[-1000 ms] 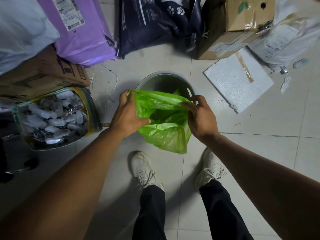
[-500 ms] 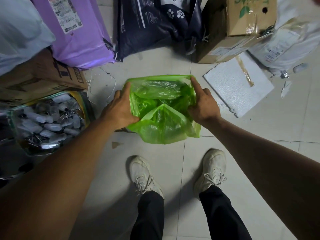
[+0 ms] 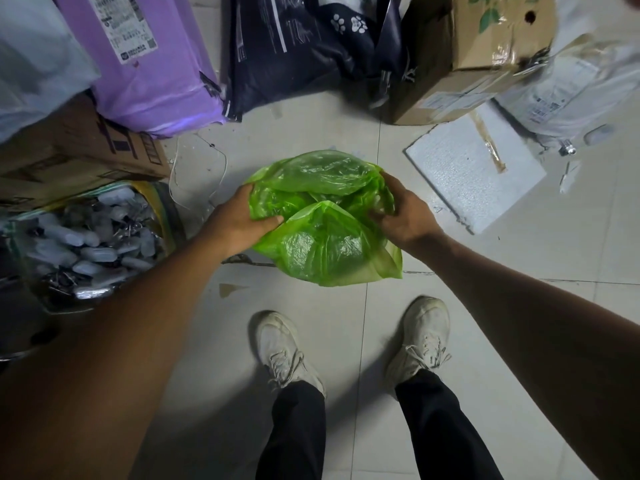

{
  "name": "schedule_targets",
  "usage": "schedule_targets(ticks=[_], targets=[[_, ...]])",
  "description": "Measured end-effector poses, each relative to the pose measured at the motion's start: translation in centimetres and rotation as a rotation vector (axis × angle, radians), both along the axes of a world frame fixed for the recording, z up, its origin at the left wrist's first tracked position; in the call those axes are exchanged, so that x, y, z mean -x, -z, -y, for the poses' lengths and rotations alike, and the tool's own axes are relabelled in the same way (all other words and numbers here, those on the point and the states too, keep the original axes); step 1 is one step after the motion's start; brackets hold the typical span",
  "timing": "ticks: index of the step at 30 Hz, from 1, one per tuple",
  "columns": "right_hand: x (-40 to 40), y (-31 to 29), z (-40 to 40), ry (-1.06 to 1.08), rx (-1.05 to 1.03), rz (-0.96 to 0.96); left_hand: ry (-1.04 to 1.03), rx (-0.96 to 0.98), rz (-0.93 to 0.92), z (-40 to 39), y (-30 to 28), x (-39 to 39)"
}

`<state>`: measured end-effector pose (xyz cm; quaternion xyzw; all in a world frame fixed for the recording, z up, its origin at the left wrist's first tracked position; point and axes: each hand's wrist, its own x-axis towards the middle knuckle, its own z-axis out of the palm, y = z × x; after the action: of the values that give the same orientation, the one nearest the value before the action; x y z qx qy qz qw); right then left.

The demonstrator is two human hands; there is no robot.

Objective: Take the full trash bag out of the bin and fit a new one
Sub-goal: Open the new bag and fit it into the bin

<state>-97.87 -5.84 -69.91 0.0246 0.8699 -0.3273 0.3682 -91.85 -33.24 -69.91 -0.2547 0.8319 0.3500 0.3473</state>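
Head view: the left hand (image 3: 239, 221) and right hand (image 3: 403, 216) each grip an opposite side of the green bag (image 3: 322, 216), which is stretched between them over the hidden bin. Pull each side down evenly, probably keeping slack so the film does not tear.

purple parcel (image 3: 152, 64), cardboard box (image 3: 474, 53), foam slab (image 3: 464, 174)

Green bag (image 3: 325, 220) spread wider and pulled down over bin, now fully hidden beneath. Left hand (image 3: 239, 220) and right hand (image 3: 405, 216) shifted outward to bag's sides, rim gripped lower than before.
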Motion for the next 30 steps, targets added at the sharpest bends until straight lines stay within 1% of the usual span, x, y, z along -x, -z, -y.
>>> schedule_targets(ticks=[2, 4, 6, 8, 10, 11, 12, 15, 17, 19, 21, 23, 25, 27, 30], targets=[[-1.1, -0.1, -0.8, -0.005, 0.014, 0.011, -0.017, 0.002, -0.047, -0.2, -0.3, -0.8], [-2.3, -0.3, -1.4, -0.009, 0.024, 0.013, 0.014, 0.035, -0.090, -0.6, -0.6, -1.6], [-3.4, -0.6, -1.7, -0.004, 0.028, 0.011, -0.003, 0.025, -0.099, -1.0, -0.9, -2.2], [-4.2, -1.1, -1.8, 0.007, 0.048, 0.021, -0.053, -0.084, -0.081, -1.5, -1.3, -2.7], [-4.9, -1.5, -1.9, 0.030, 0.100, 0.030, -0.060, -0.216, -0.036, -1.7, -1.2, -3.0], [-5.3, -1.7, -2.0, 0.032, 0.128, 0.034, -0.040, -0.230, -0.001, -1.6, -1.0, -3.2], [-5.6, -1.7, -2.2, 0.018, 0.154, 0.036, -0.010, -0.219, 0.033, -1.7, -0.9, -3.4], [-6.5, -0.6, -2.9, -0.058, 0.185, 0.041, 0.125, -0.081, 0.115, -1.9, -1.0, -4.1], [-7.0, 0.4, -3.3, -0.100, 0.109, 0.038, 0.207, 0.053, 0.085, -2.0, -1.0, -4.7], [-7.3, 1.1, -3.5, -0.114, 0.007, -0.008, 0.209, 0.177, 0.013, -2.0, -0.7, -5.0], [-7.1, 1.5, -3.3, -0.070, -0.086, -0.065, 0.192, 0.274, -0.037, -2.1, -0.2, -5.0], [-6.6, 1.9, -3.1, -0.016, -0.119, -0.088, 0.207, 0.344, -0.066, -2.4, 0.2, -4.9], [-6.2, 2.0, -2.9, -0.005, -0.110, -0.105, 0.192, 0.361, -0.084, -2.4, 0.4, -4.8], [-6.2, 2.0, -2.8, -0.011, -0.098, -0.123, 0.160, 0.327, -0.091, -2.1, 0.6, -4.8], [-6.5, 1.9, -2.6, 0.035, -0.104, -0.080, 0.064, 0.150, -0.096, -1.9, 0.0, -5.0]])
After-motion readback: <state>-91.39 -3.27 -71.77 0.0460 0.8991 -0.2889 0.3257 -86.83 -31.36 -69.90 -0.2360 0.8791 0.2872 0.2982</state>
